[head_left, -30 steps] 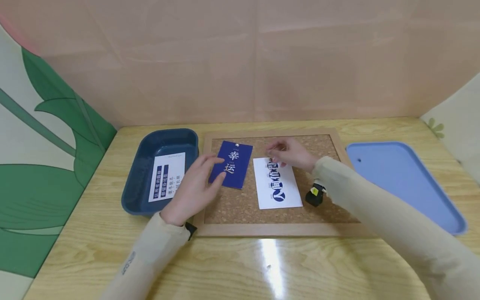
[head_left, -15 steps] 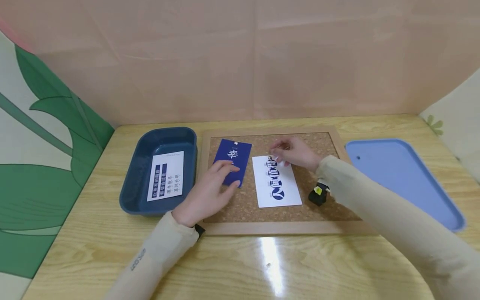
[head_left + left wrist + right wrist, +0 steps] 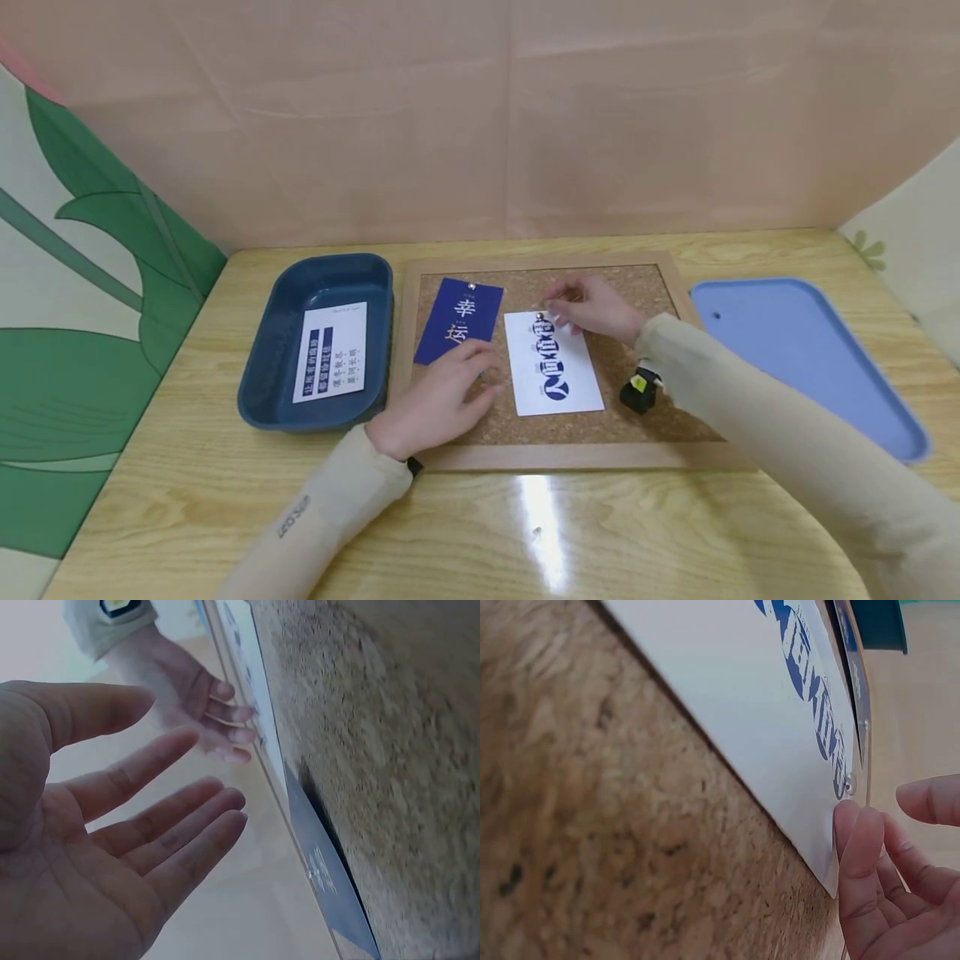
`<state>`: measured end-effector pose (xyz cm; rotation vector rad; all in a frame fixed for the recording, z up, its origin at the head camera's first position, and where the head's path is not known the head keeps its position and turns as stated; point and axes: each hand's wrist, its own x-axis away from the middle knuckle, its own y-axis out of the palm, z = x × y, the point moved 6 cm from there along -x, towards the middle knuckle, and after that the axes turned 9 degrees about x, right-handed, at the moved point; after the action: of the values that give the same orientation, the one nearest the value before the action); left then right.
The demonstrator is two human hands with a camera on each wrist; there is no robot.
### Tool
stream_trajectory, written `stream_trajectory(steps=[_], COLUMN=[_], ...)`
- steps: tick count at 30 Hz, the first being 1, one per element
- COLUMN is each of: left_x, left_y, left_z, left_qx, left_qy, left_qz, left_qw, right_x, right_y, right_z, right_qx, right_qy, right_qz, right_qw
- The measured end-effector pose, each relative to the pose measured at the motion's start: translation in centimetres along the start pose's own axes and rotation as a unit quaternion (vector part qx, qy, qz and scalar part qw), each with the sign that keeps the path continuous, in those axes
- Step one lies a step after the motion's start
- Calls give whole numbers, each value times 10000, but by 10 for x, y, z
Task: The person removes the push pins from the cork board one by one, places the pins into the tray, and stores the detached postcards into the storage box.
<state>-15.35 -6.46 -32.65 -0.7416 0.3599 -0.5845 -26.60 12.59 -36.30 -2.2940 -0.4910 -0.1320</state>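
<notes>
A white card (image 3: 551, 383) with dark blue lettering lies on the cork board (image 3: 637, 292), a small clear pushpin (image 3: 850, 782) at its top edge. My right hand (image 3: 596, 308) is beside that pin, its thumb apart from the other fingers. In the right wrist view its lower fingertips rest at the card's edge. Left of the white card is a blue card (image 3: 468, 312) with white and gold characters and a pin (image 3: 472, 286) at its top. My left hand (image 3: 442, 396) hovers over the blue card's lower corner, fingers loosely extended and holding nothing.
A dark blue bin (image 3: 258, 392) with another printed white card (image 3: 330, 350) inside stands left of the board. To the right lies a light blue tray (image 3: 795, 358) with a tiny dark object (image 3: 716, 316) on it. A pink backdrop (image 3: 510, 125) closes off the rear.
My left hand has moved right and towards me, uncovering more of the blue card. My right hand has shifted slightly right, so the white card's pin now shows.
</notes>
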Motion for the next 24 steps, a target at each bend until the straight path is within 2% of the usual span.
stream_trajectory(steps=[10, 18, 24], left_x=[-1, -1, -1], left_y=[16, 29, 38], left_z=[6, 8, 11], left_qx=[-20, -289, -651], left_qy=[42, -153, -2], left_qz=[-511, -836, -1113], left_qw=[9987, 9960, 9917], right_x=[0, -1, -3], right_y=[2, 5, 6], right_z=[-5, -5, -5], right_qx=[-64, -32, 79], right_qy=[-249, -49, 26], right_qz=[-52, -141, -131], right_qw=[9997, 9999, 9999])
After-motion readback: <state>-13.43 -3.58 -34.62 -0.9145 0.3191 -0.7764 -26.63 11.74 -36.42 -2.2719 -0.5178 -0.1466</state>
